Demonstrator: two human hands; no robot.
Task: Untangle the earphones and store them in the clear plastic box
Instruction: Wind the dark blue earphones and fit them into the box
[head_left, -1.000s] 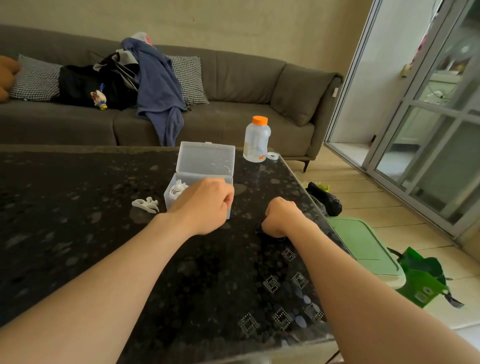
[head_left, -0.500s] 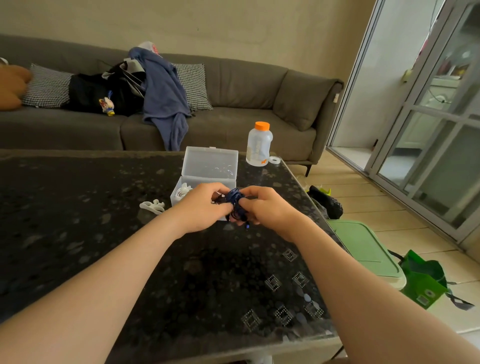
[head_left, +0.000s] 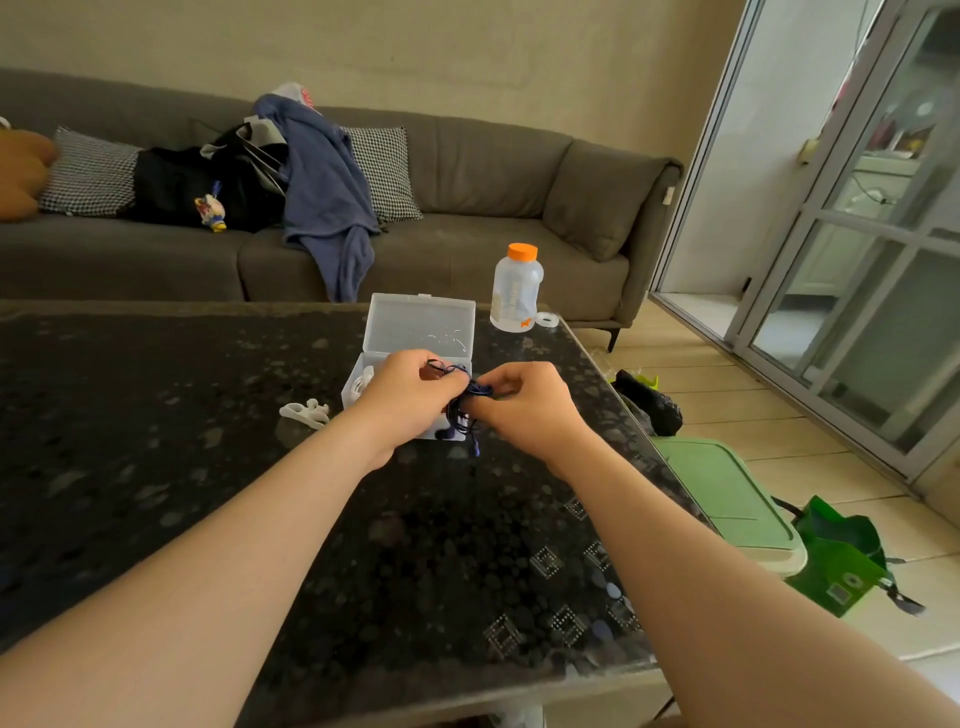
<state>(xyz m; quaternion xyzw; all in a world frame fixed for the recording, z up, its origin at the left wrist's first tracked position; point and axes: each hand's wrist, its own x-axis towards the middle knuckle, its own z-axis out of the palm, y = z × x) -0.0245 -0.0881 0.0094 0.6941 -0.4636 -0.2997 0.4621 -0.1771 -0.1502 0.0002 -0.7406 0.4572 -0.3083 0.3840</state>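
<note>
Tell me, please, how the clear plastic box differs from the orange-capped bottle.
The clear plastic box is rectangular and open, lid raised; the bottle is rounded, closed with an orange cap. The box is wide; the bottle is narrow and upright. Both are translucent plastic on the dark table.

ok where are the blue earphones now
Head view, centre: the earphones are held between left hand and right hand, in front of the open clear box.

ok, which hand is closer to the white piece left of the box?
Left. The left hand sits just right of the white piece; the right hand is further right, past the earphones both hold.
</note>
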